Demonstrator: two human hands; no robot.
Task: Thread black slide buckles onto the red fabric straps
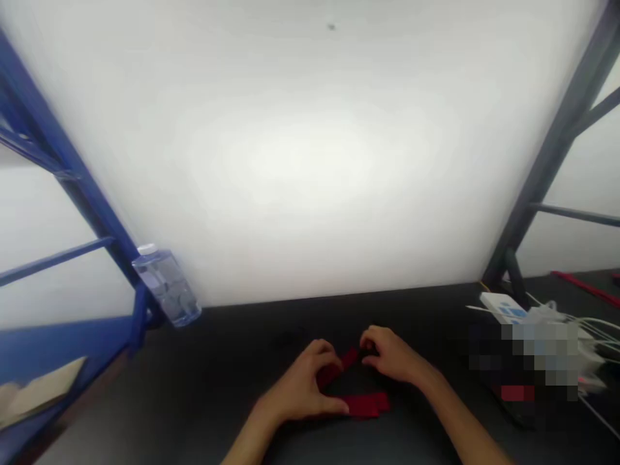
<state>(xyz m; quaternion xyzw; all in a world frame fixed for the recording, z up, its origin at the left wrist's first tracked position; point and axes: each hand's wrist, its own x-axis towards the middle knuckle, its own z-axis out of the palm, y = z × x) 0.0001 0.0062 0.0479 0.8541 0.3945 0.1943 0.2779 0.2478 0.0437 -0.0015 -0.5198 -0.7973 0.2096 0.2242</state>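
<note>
A red cloth-like piece (365, 403) lies on the dark table (217, 387) close to me, with part of it raised between my hands. My left hand (303, 384) has curled fingers holding its left side, the thumb resting by the flat red part. My right hand (392, 355) pinches the raised red end (349, 357) from the right. The picture is blurred, so the exact shape of the red thing is unclear.
A clear plastic water bottle (167, 287) stands at the back left beside a blue metal frame (72, 174). A white power strip (506, 307) with white cables lies at the right, near a grey frame post (547, 168). A white wall rises behind the table.
</note>
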